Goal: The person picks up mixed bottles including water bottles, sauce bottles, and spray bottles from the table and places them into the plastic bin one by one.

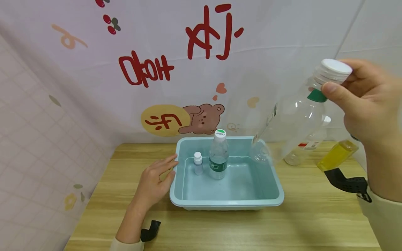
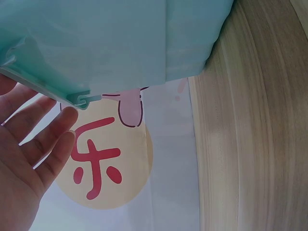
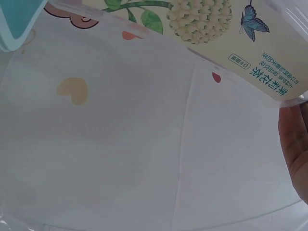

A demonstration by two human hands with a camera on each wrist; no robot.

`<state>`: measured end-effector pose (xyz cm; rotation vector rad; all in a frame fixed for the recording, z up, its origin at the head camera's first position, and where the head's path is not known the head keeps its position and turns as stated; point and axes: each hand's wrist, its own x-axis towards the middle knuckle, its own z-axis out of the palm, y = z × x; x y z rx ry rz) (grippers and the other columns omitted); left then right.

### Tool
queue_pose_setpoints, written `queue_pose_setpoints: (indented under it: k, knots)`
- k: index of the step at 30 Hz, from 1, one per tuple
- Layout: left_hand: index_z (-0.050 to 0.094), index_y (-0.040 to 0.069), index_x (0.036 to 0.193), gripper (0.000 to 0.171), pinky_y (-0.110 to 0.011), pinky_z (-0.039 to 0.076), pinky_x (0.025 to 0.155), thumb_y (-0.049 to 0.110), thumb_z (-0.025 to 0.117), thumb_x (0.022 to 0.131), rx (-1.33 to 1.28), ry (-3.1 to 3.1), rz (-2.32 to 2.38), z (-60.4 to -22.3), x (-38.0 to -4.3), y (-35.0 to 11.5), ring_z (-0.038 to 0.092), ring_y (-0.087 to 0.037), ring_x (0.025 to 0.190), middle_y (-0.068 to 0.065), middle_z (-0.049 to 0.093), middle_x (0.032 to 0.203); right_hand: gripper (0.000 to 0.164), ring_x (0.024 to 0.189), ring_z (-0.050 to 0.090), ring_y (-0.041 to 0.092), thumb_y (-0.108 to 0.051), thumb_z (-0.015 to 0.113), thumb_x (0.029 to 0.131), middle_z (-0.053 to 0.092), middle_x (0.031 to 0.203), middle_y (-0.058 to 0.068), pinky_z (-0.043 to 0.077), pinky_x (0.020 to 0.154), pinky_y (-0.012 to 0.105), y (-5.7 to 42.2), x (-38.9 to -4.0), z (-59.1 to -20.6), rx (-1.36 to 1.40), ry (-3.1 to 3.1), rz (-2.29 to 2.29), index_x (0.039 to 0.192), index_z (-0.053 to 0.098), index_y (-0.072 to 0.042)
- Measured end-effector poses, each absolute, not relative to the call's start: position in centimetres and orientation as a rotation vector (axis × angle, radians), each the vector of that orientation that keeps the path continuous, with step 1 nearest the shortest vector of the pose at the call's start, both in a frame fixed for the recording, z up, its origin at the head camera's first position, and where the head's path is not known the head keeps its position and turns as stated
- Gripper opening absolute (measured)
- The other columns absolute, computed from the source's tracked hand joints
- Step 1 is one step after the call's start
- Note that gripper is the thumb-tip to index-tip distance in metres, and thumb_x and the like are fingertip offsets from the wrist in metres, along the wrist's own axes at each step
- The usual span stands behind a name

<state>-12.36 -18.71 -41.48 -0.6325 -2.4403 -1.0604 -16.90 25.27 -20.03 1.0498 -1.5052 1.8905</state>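
In the head view my right hand (image 1: 373,94) grips a large clear plastic bottle (image 1: 289,122) by its neck, just below the white cap. The bottle is tilted, its base down to the left over the right rear part of a light blue plastic basin (image 1: 226,203). The right wrist view shows its label (image 3: 269,67) with a flower and butterfly. My left hand (image 1: 154,181) is at the basin's left side, its fingers (image 2: 55,149) fairly straight against the rim. A small clear bottle with a green label (image 1: 218,164) and a tiny white-capped bottle (image 1: 198,164) stand inside the basin.
Right of the basin, partly behind the held bottle, stands another clear bottle with a red and white label (image 1: 309,145). A bottle of yellow liquid (image 1: 337,155) is nearby on the wooden table (image 1: 317,216). A printed cloth wall (image 1: 267,62) closes the back.
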Motion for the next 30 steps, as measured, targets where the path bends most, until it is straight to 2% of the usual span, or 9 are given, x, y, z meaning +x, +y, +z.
queue_pose_setpoints:
  k: [7,12,15,17,18,24,25,30]
  knots:
    - [0.077,0.003,0.125,0.033,-0.056,0.056,0.098,0.002,0.070,0.092,-0.634,-2.438,-1.064,-41.5,-12.3,-18.8,0.067,-0.032,0.123,-0.004,0.067,0.141,0.031,0.081,0.075,0.023,0.024,0.065,0.084,0.076,0.098,0.019,0.061,0.079,0.023,23.9,-16.8,-21.7,0.982,-1.554,1.868,0.114,0.063,0.024]
    - [0.077,0.003,0.124,0.033,-0.057,0.057,0.097,0.001,0.069,0.092,-0.638,-2.435,-1.065,-41.6,-12.3,-18.8,0.068,-0.032,0.122,-0.005,0.068,0.140,0.033,0.085,0.074,0.017,0.012,0.074,0.087,0.076,0.102,0.010,0.059,0.080,0.018,23.2,-17.0,-23.4,0.905,-1.701,1.661,0.119,0.067,0.017]
    - [0.077,0.003,0.124,0.033,-0.057,0.056,0.097,0.001,0.069,0.092,-0.639,-2.435,-1.069,-41.6,-12.3,-18.8,0.068,-0.032,0.122,-0.004,0.068,0.140,0.035,0.086,0.073,0.012,0.007,0.075,0.090,0.076,0.104,0.004,0.057,0.081,0.015,22.8,-16.9,-24.5,0.860,-1.821,1.503,0.122,0.066,0.016]
    - [0.077,0.003,0.124,0.033,-0.057,0.056,0.098,0.001,0.070,0.092,-0.637,-2.438,-1.070,-41.6,-12.2,-18.8,0.067,-0.032,0.123,-0.003,0.067,0.141,0.035,0.087,0.073,0.009,0.008,0.074,0.090,0.076,0.105,0.001,0.056,0.081,0.015,22.6,-16.9,-25.2,0.832,-1.889,1.414,0.123,0.065,0.017]
    - [0.077,0.003,0.124,0.033,-0.057,0.056,0.098,0.001,0.070,0.092,-0.638,-2.439,-1.070,-41.6,-12.2,-18.8,0.067,-0.032,0.123,-0.003,0.067,0.141,0.035,0.086,0.073,0.008,0.010,0.073,0.090,0.076,0.105,-0.001,0.056,0.075,0.013,22.4,-16.8,-25.5,0.817,-1.924,1.376,0.123,0.065,0.017]
    - [0.076,0.003,0.125,0.033,-0.058,0.055,0.099,0.003,0.070,0.092,-0.633,-2.445,-1.067,-41.6,-12.1,-18.8,0.066,-0.032,0.124,-0.004,0.067,0.141,0.042,0.090,0.070,0.004,0.021,0.070,0.085,0.073,0.108,-0.012,0.055,0.076,0.012,21.6,-16.6,-27.6,0.749,-2.094,1.242,0.125,0.065,0.012]
    - [0.076,0.003,0.124,0.033,-0.058,0.055,0.099,0.002,0.070,0.092,-0.633,-2.443,-1.067,-41.6,-12.1,-18.8,0.066,-0.033,0.124,-0.004,0.067,0.141,0.044,0.092,0.070,0.003,0.022,0.070,0.083,0.072,0.109,-0.013,0.054,0.083,0.013,21.4,-16.6,-28.0,0.752,-2.106,1.240,0.126,0.065,0.012]
    - [0.076,0.002,0.125,0.033,-0.057,0.056,0.098,0.002,0.071,0.092,-0.638,-2.436,-1.061,-41.7,-12.1,-18.8,0.067,-0.031,0.123,-0.004,0.067,0.141,0.053,0.091,0.069,0.002,0.023,0.073,0.079,0.071,0.109,-0.017,0.054,0.082,0.012,21.0,-16.7,-30.1,0.793,-2.148,1.224,0.129,0.064,0.009]
